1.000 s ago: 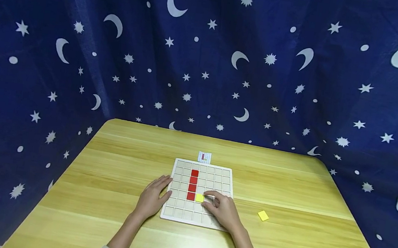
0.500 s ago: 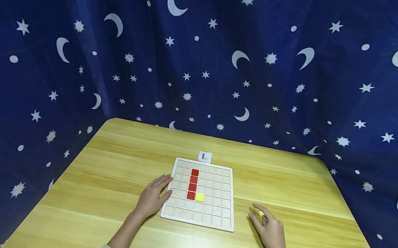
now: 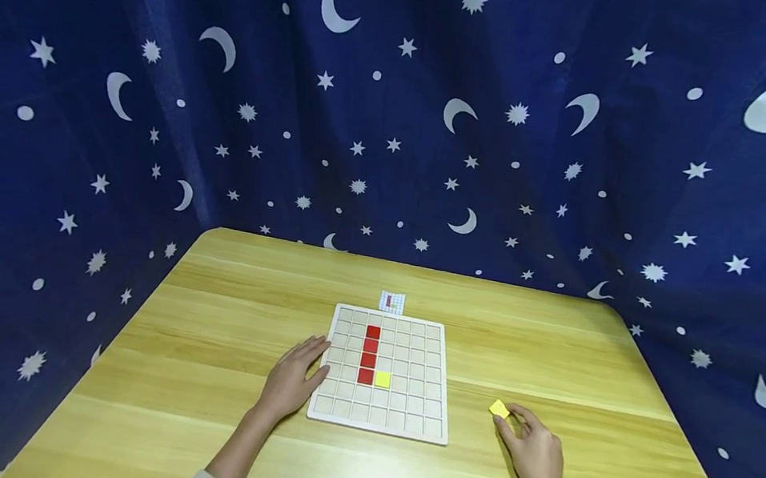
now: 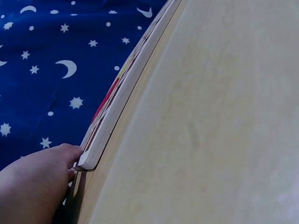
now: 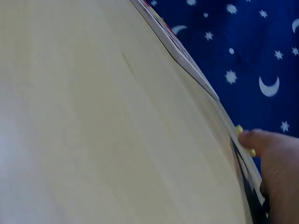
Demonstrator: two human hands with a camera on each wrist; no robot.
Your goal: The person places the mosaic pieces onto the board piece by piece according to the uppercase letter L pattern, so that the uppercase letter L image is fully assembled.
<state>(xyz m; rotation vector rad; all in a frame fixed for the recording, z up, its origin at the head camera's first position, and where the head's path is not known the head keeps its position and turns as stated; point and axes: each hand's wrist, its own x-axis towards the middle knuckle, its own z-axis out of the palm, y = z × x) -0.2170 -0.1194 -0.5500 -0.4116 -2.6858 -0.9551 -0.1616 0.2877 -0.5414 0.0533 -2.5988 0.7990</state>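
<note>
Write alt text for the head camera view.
A person's right hand pinches a loose yellow tile on a wooden table, while the left hand rests against a white grid board holding four red tiles in a column and one yellow tile.

At lower left the left hand (image 4: 32,186) touches the board (image 4: 121,100) corner, on the table (image 4: 215,130), cloth (image 4: 51,60) behind.
</note>
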